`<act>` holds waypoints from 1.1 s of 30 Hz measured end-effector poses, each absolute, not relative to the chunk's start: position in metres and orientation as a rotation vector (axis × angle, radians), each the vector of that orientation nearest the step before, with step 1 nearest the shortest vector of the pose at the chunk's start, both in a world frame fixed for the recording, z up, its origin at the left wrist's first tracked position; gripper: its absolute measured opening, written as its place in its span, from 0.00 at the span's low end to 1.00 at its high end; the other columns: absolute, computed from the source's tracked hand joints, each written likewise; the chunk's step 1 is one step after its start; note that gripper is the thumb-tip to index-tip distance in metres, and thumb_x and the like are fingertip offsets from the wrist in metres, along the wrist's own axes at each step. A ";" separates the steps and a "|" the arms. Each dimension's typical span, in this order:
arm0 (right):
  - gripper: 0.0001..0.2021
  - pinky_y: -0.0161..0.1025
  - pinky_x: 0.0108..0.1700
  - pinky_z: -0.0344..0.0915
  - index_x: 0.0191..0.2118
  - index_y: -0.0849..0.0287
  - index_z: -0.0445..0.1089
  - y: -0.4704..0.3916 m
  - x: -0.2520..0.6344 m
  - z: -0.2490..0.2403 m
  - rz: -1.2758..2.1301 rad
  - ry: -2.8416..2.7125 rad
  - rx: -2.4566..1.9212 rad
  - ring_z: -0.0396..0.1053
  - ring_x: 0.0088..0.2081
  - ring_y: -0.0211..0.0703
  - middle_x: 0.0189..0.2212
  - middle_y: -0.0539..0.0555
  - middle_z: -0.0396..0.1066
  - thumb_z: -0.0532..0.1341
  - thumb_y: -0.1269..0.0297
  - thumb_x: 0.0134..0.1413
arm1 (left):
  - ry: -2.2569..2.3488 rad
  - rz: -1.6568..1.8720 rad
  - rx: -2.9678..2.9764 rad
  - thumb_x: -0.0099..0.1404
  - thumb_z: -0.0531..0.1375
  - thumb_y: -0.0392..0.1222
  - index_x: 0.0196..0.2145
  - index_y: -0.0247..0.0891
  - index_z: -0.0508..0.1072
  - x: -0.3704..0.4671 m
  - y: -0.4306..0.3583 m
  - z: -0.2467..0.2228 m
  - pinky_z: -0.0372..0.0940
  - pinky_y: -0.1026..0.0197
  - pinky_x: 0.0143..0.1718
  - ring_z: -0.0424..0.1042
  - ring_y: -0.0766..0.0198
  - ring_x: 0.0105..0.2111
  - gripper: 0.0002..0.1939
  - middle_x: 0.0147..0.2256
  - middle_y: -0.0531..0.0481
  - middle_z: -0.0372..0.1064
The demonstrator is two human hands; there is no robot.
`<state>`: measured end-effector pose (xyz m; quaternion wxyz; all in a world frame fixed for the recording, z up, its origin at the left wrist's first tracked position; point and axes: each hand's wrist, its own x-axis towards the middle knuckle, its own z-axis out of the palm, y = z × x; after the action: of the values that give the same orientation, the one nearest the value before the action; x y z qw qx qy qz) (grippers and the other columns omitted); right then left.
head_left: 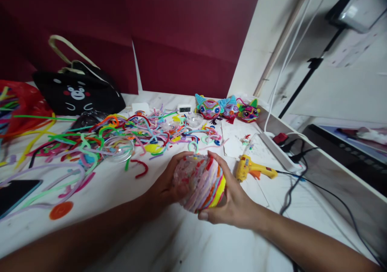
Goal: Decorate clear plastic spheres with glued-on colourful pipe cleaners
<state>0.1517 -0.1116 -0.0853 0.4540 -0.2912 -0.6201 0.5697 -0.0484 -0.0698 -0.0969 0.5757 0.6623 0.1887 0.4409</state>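
So I've got this stripy wrapped ball [201, 183] right in front of me, sandwiched between both palms over the white table [169, 243]. Neither hand is really nearer: my left hand [171, 183] cups its left side, thumb on the face toward me and the rest curling round the far side where I can't see all of it. My right hand [234, 203] is spread in a wide C on the other side, one finger along the upper right and the thumb tucked under the bottom edge. Can't tell if the underside touches the tabletop.

It's pretty much round, so no long axis to speak of, but the stripes slant from lower left to upper right. The yellow and orange ones face my right hand, the greyish-pink fuzzy part faces my left.

Just beyond my right hand, well within its side, lies the yellow glue gun [244, 168], not touching me, nozzle pointing away and handle off to the right near the power strip [279, 151]. The messy heap of fuzzy stems [145, 129] is over on the left, and three decorated figures [210, 109] sit at the back.
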 end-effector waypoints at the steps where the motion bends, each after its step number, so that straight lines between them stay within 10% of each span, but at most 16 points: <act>1: 0.57 0.52 0.49 0.75 0.68 0.46 0.33 -0.112 0.151 -0.086 1.390 -1.531 -0.724 0.70 0.55 0.58 0.62 0.63 0.59 0.75 0.55 0.41 | 0.444 1.035 1.560 0.61 0.64 0.55 0.61 0.50 0.60 -0.048 -0.070 -0.097 0.69 0.47 0.51 0.70 0.46 0.53 0.33 0.54 0.46 0.68; 33: 0.56 0.49 0.50 0.73 0.67 0.42 0.35 -0.112 0.162 -0.091 1.074 -1.832 -0.744 0.73 0.48 0.51 0.55 0.55 0.66 0.74 0.66 0.40 | 0.245 1.146 1.958 0.59 0.63 0.52 0.65 0.48 0.54 -0.050 -0.060 -0.101 0.60 0.43 0.58 0.60 0.42 0.58 0.39 0.60 0.44 0.56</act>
<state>0.1616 -0.1117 -0.0908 0.4311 -0.2983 -0.7346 0.4307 -0.0498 -0.0597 -0.1014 0.4166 0.7801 0.0976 0.4564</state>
